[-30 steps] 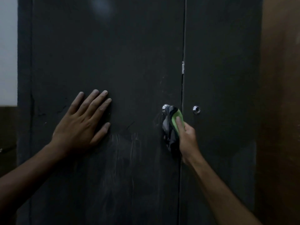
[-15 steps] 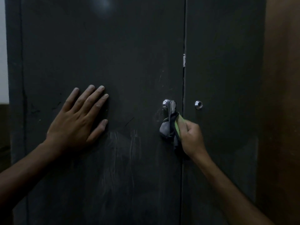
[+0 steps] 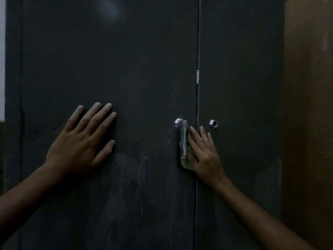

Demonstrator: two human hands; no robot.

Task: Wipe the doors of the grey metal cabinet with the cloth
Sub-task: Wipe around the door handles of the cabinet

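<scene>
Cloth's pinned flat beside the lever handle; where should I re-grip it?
Probably pinch the green cloth at its bottom edge, coming from below: only that part shows beneath the right hand, and the handle blocks its left side.

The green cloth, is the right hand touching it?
Touching. The head view shows the right hand pressing flat on the green cloth beside the handle.

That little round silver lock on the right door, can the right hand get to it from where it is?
Probably yes. The right hand lies flat on the green cloth beside the handle, and the round lock sits just up and right of its fingers. Only bare door lies between them.
</scene>
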